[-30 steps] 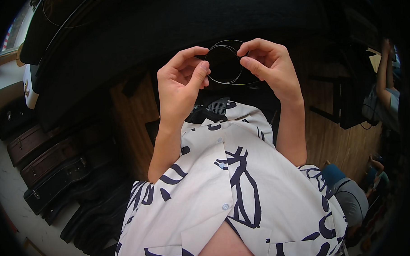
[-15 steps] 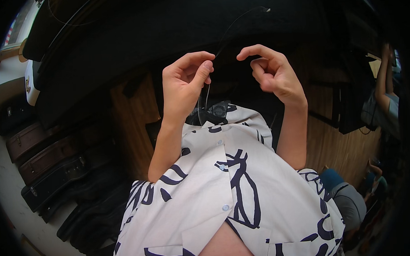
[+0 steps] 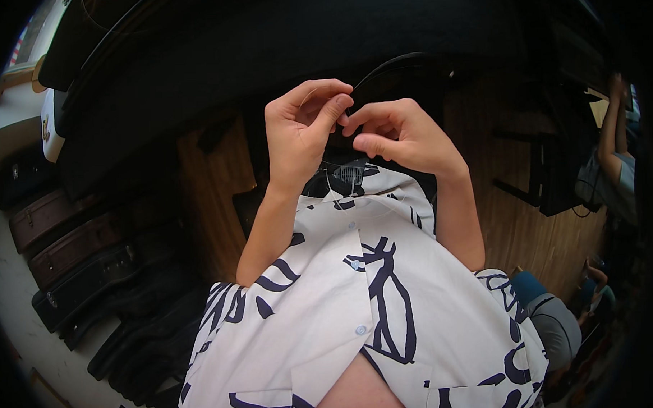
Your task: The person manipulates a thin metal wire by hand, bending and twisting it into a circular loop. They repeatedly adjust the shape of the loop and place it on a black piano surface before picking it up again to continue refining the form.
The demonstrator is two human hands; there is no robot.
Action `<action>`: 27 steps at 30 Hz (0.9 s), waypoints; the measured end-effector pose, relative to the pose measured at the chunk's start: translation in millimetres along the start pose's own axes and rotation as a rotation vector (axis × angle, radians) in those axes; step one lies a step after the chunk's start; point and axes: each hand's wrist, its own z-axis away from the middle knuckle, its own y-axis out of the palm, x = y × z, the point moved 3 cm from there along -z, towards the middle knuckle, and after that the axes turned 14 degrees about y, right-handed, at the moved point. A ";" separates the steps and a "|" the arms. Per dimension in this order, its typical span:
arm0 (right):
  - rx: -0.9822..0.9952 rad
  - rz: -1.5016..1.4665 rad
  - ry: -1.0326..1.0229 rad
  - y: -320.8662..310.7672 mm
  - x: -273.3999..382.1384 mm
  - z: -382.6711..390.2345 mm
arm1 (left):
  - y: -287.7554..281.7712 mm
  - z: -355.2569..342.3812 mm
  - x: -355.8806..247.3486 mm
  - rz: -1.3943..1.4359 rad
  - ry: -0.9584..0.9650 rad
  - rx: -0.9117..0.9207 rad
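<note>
Your left hand (image 3: 298, 126) pinched thin wire (image 3: 380, 65), likely light, springy, best gripped where strands gathered; your right hand (image 3: 407, 135) curled narrowly beside those fingertips, contact unclear.

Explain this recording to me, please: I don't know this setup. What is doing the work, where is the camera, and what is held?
There is no machine: these are a person's bare hands. The view comes from a fisheye camera worn on the head, looking down, so straight edges bend near the rim. The patterned shirt is the wearer's own. The left hand pinches thin wire between thumb and finger. The right hand is curled close beside it; whether it grips anything is unclear. Beyond them, the dark area is too dim to tell what lies there. Brown and black cases line the left side.
</note>
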 end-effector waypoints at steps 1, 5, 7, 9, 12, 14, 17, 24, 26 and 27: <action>0.011 0.009 0.013 1.1 2.1 0.4 | 0.5 0.0 -1.0 0.009 0.010 -0.009; 0.045 -0.001 -0.010 3.4 1.0 0.9 | 1.6 0.0 -4.6 0.049 0.048 -0.029; 0.049 -0.007 0.001 1.6 5.3 2.6 | 0.5 0.5 -4.9 0.071 0.057 -0.029; 0.020 -0.044 0.017 -0.2 2.9 2.3 | -0.4 0.8 -4.3 0.088 0.063 -0.030; -0.065 -0.145 -0.002 -7.3 -2.2 0.6 | 0.2 -0.7 -5.1 0.068 0.053 -0.031; -0.136 -0.213 -0.044 -13.4 -6.6 0.5 | -2.5 -0.2 -4.1 0.036 0.041 -0.050; -0.214 -0.339 -0.114 -26.8 -13.6 2.5 | -9.7 0.6 -1.5 0.019 0.044 -0.068; -0.379 -0.544 -0.211 -52.1 -23.1 8.0 | -23.1 2.5 -9.8 -0.027 0.055 -0.096; -0.416 -0.607 -0.233 -59.1 -23.6 12.1 | -26.3 3.0 -13.9 -0.082 0.073 -0.091; -0.425 -0.629 -0.246 -63.7 -24.7 14.8 | -29.0 2.4 -16.1 -0.102 0.089 -0.086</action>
